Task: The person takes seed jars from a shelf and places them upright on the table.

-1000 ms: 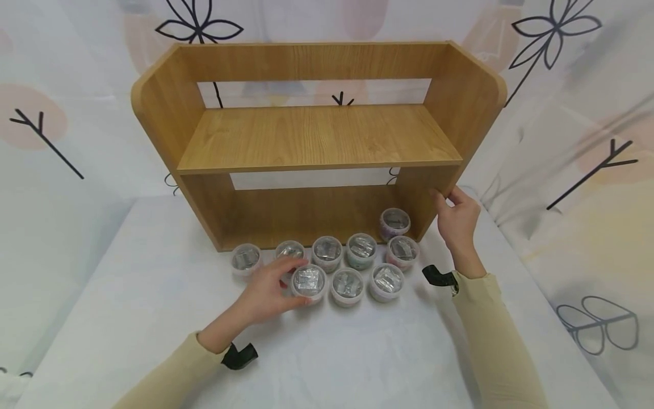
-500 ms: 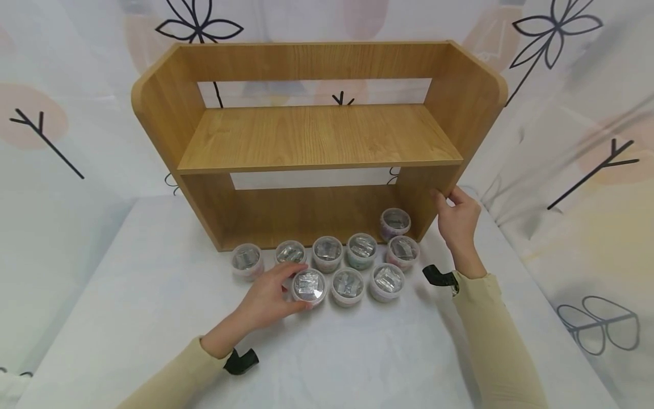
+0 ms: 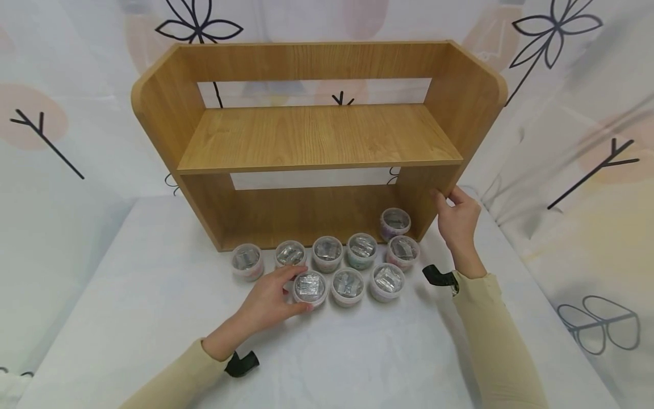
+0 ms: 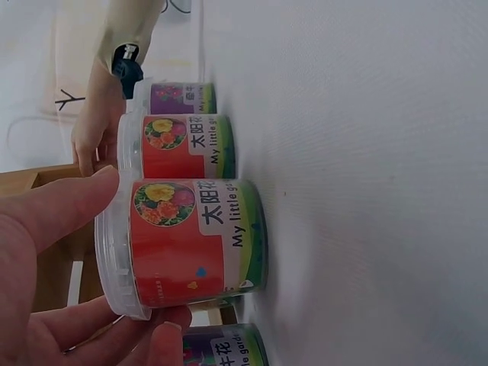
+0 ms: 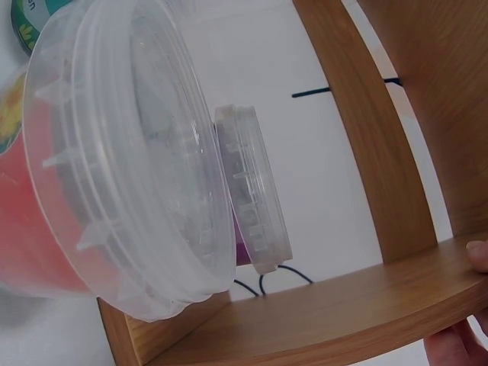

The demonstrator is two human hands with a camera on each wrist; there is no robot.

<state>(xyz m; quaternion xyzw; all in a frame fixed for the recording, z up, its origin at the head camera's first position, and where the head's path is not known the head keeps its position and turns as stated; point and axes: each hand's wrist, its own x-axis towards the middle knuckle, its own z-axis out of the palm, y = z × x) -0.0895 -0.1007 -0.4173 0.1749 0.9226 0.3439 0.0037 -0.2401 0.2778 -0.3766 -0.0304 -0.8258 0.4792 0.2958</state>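
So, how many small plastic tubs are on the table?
9. Three stand in the front row, the leftmost gripped by the left hand; five behind; one inside the wooden shelf at right.

A shelf [image 3: 317, 136] stands at the back of the counter [image 3: 357, 352], and before its open bottom sit tubs in two rows: five [image 3: 327, 253] in the rear row, three in front, with one more tub [image 3: 395, 222] tucked inside the shelf at the right. The left hand [image 3: 271, 298] grips the leftmost front tub [image 3: 309, 287], just left of its neighbour [image 3: 347, 286]. The right hand [image 3: 457, 218] holds the shelf's right side panel, right of the tubs.
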